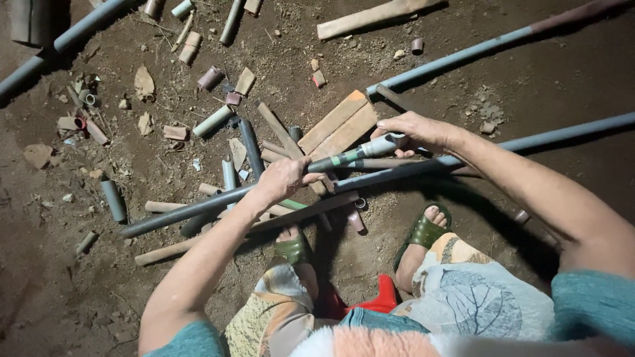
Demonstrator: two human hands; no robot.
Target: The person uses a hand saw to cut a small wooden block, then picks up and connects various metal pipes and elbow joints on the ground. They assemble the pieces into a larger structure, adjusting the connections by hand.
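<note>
My left hand [283, 177] grips a short dark pipe piece with green bands [344, 157], holding its near end. My right hand [417, 131] closes on the light-coloured far end of that same piece. The hands hold it just above a long grey pipe [198, 208] that runs across the dirt ground from lower left to upper right. Two flat wooden boards [338, 123] lie just beyond the hands. My feet in green sandals [423, 231] stand below the pipe.
Several short pipe offcuts [213, 121] and wood scraps litter the dirt at left and centre. Another long grey pipe [463, 58] crosses the upper right, a further pipe [79, 30] curves at upper left. A red stool edge [378, 303] shows between my legs.
</note>
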